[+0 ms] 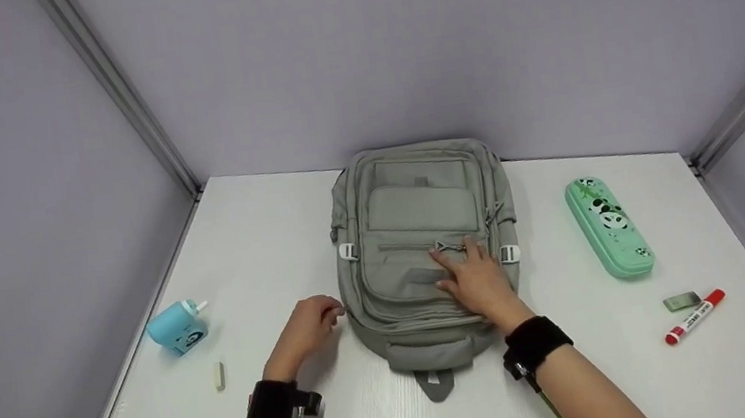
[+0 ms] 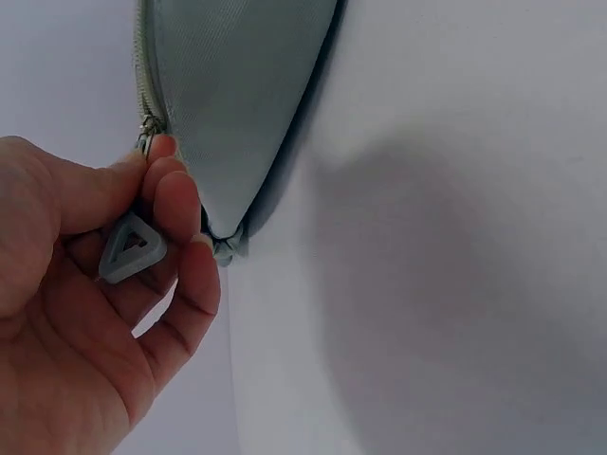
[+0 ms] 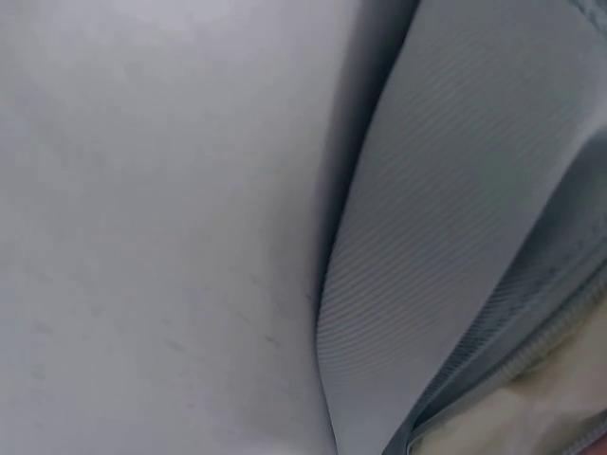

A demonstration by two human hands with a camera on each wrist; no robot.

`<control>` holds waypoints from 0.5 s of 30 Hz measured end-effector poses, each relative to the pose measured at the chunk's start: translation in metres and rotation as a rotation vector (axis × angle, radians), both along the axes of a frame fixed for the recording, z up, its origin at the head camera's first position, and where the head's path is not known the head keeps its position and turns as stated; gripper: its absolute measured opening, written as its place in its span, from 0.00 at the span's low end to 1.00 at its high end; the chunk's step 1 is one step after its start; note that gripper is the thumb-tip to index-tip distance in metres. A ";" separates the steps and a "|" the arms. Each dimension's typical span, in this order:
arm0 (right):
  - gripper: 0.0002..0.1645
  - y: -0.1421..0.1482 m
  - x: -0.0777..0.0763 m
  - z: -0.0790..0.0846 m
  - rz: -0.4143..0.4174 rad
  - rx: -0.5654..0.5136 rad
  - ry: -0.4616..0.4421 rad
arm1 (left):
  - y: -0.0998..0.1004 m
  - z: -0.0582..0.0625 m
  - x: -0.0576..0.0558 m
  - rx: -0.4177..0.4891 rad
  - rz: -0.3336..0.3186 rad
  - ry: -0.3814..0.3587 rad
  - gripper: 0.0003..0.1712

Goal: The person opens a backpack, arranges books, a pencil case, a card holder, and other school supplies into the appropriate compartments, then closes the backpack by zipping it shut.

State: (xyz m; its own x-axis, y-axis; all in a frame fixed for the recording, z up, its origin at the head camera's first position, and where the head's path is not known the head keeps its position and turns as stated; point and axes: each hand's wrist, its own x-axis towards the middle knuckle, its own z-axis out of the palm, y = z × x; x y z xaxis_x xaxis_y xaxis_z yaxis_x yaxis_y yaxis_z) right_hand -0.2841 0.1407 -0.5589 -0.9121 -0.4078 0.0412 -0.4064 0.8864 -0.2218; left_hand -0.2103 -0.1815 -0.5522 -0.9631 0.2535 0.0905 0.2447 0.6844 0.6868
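— Grey walls [image 1: 394,53] round a white table [image 1: 260,239]. What lies mid-table?
— Grey backpack [image 1: 419,206], front face up, long axis running away from the person toward the back wall.
— Hands?
— Right hand [image 1: 479,285]: fingers spread, resting on the bag's lower right front. Left hand [image 1: 303,328]: just beside the lower left edge, thumb and fingertips pinched together.
— Pinching what?
— Per left wrist view, the upper end of a zip pull [image 2: 133,248]; its triangular loop hangs before the palm.
— Nearer hand, then?
— Left, clearly; right is across the bag.
— Zip line?
— Zip teeth [image 2: 142,81] lead from the fingertips along the bag's edge. Side or base: cannot tell.
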 end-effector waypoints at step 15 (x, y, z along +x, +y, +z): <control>0.36 -0.001 0.000 0.002 -0.008 0.006 -0.018 | 0.011 0.026 0.018 0.051 -0.245 -0.205 0.08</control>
State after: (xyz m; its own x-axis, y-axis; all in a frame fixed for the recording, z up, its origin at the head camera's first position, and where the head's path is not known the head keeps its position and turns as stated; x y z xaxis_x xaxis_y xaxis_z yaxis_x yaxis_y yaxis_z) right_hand -0.2843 0.1395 -0.5565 -0.9161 -0.4003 0.0224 -0.3949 0.8910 -0.2240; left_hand -0.1922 -0.1703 -0.5260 -0.8735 0.4801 -0.0805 0.2509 0.5857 0.7707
